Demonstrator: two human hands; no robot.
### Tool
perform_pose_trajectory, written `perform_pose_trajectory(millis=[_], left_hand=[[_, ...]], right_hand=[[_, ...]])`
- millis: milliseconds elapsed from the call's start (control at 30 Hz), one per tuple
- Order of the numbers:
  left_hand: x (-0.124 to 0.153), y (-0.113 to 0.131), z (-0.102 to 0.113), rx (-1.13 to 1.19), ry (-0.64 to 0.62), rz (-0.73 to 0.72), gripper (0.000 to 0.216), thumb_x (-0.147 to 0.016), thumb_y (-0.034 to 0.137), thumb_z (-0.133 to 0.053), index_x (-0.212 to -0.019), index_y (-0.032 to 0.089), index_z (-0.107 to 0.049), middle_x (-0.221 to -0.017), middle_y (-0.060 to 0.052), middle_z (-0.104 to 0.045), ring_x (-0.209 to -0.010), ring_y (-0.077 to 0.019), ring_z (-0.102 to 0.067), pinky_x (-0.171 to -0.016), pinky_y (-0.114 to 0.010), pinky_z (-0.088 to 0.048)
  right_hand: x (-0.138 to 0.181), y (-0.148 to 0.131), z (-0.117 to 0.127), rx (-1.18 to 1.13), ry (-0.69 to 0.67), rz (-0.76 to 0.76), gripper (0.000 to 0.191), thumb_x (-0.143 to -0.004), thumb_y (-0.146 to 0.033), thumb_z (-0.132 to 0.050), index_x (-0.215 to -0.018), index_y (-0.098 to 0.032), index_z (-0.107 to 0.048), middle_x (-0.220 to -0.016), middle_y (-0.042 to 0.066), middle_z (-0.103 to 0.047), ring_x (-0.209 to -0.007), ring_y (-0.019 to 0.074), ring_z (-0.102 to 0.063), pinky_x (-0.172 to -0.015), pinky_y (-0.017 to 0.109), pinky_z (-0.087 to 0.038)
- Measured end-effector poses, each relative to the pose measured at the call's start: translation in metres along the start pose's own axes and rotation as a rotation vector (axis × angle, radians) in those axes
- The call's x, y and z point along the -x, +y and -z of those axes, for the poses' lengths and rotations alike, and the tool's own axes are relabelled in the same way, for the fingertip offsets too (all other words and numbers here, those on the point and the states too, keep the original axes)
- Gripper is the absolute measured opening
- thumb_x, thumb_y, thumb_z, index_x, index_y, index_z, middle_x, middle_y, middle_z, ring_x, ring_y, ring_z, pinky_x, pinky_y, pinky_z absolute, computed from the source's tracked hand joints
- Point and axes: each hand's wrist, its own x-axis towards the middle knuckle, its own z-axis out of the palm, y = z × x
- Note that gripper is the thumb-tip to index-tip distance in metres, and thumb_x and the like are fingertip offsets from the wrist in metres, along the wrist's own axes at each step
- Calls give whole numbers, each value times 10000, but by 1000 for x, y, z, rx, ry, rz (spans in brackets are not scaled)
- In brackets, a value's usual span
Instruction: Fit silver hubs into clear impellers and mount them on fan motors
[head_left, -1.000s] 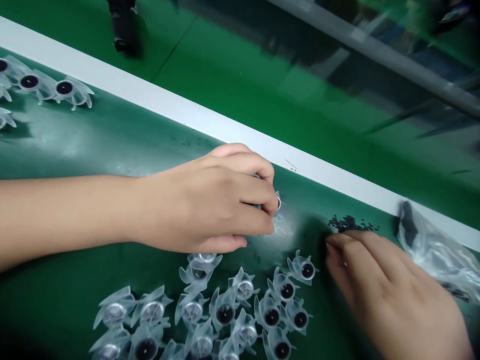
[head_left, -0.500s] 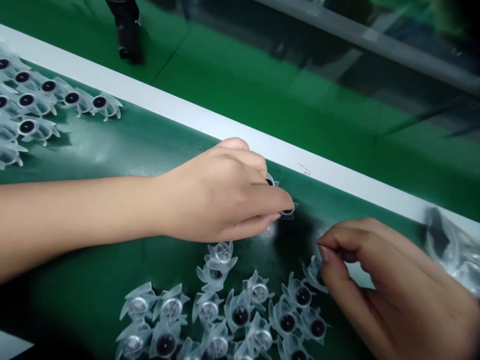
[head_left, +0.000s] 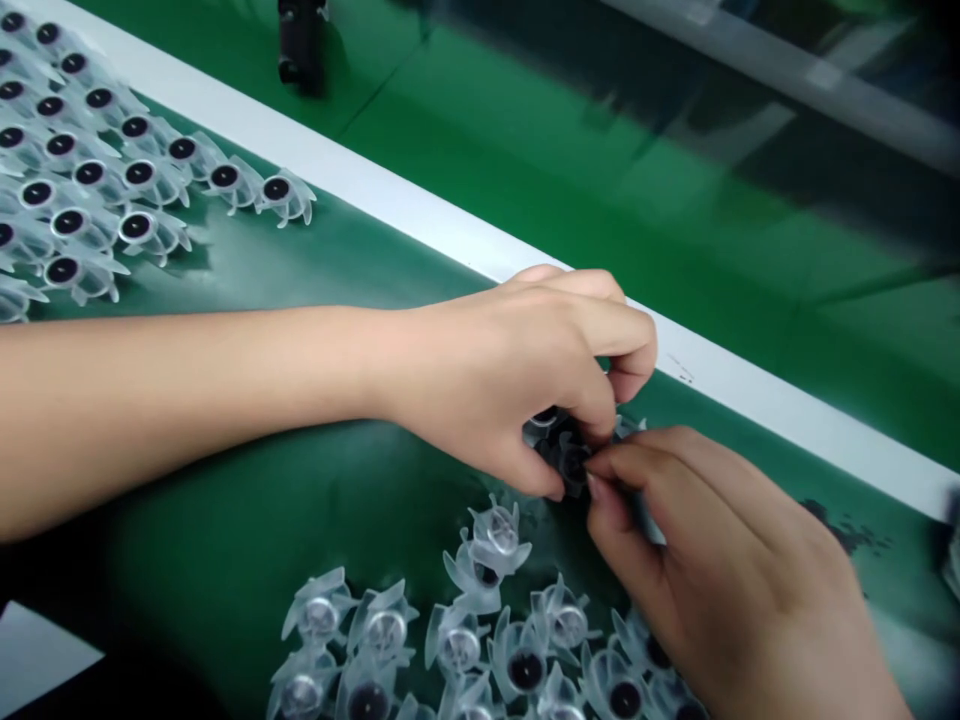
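My left hand (head_left: 517, 360) reaches in from the left, palm down, its fingers bent and the thumb apart from the forefinger. Between them shows a small clear-bladed fan wheel (head_left: 574, 465), dark in the shadow. My right hand (head_left: 727, 550) pinches that fan wheel at its right side between thumb and forefinger. Part of another wheel with a black hub (head_left: 544, 415) shows under my left hand; whether the hand touches it is hidden. Below the hands lie several loose fan wheels (head_left: 525, 668), some with black hubs up, some with clear hubs up.
Several fan wheels (head_left: 139, 175) stand in close rows at the upper left, black hubs up. A white edge strip (head_left: 420, 235) runs slantwise along the far side of the green table top (head_left: 247, 520). A dark smudge (head_left: 847, 525) marks the table at right.
The view has shifted, showing more of the rows at left. My left thumb and forefinger have parted, and my right hand has come in beside them with a fan wheel.
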Motion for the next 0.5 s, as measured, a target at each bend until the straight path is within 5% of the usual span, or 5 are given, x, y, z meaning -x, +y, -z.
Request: perform_pose_trajectory(millis=[400, 500], left_hand=[[-3, -4, -5, 38, 53, -4, 52, -746, 321, -802, -774, 278, -796, -1109, -43, -682, -1116, -294, -582, -1007, -489, -445], [-3, -4, -3, 16, 43, -10, 72, -759, 320, -801, -817, 276, -804, -1123, -47, -668, -1118, -289, -576, -981, -477, -456]], right_hand=[[7, -10, -2, 148, 52, 17, 31, -993, -176, -579, -1001, -160, -604, -911, 90, -678, -804, 204, -616, -728, 345, -447], [13, -5, 2, 199, 7, 161, 177, -961, -199, -615, -1117, -128, -658, -991, 123, -726, -874, 269, -665, -685, 386, -470]])
